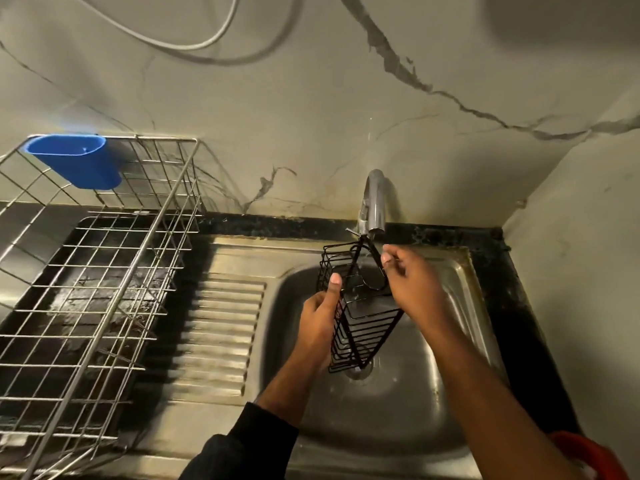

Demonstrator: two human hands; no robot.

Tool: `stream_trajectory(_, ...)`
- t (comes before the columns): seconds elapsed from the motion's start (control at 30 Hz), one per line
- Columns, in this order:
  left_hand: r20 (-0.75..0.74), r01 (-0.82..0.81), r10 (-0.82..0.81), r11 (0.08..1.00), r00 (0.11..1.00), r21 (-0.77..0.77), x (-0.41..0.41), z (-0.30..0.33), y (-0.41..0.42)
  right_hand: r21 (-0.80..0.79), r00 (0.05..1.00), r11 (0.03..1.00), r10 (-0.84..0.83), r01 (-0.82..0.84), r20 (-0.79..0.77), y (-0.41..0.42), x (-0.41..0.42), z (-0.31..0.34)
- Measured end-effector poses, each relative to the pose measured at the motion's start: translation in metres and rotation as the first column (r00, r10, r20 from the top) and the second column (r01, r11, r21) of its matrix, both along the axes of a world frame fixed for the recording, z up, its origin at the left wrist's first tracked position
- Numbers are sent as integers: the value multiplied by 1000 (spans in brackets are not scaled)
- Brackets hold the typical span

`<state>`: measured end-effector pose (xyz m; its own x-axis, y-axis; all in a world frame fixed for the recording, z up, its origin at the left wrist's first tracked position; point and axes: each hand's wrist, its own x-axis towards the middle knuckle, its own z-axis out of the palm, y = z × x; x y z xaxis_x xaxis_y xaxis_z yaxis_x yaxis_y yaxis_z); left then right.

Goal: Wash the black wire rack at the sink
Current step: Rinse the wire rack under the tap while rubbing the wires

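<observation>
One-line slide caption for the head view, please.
Both hands, left hand and right hand, hold the black wire rack under the tap over the sink.

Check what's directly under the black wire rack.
Under the black wire rack is the sink basin; part of the drain shows below its lower end. The rest of the drain is covered.

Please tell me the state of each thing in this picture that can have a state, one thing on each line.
black wire rack: held tilted over the sink basin, under the tap.
tap: seems to run; thin stream, hard to see.
left hand: grips the rack's side.
right hand: pinches the rack's top wire.
sink: wet, no standing water.
steel dish basket: holds no dishes.
blue cup: hangs on the basket's rim.
</observation>
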<state>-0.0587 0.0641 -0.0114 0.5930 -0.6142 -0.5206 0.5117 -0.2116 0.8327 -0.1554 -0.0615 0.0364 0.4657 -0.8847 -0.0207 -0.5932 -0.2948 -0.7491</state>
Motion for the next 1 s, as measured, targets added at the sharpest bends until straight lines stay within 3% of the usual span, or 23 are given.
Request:
stream_trajectory(0.27, 61, 48, -52, 997, 997, 60, 9, 4, 4, 28, 997, 998, 51, -53, 59, -11, 19, -6)
stream_trajectory(0.43, 77, 20, -28, 995, 997, 99, 13, 2, 7, 224, 972, 974, -23, -31, 233, -13, 22, -8)
stream_trajectory(0.67, 6, 33, -35, 985, 999, 171, 19, -13, 10, 324, 956, 946, -71, -27, 285, -9, 12, -8)
stream_trajectory(0.83, -32, 38, -35, 991, 999, 127, 13, -5, 12, 151, 981, 985, 52, -81, 185, -11, 6, -2)
stream_trajectory(1.0, -44, -21, 20, 1000, 999, -14, 17, 13, 10, 84, 926, 926, 373, -368, -53, 9, 1, 19)
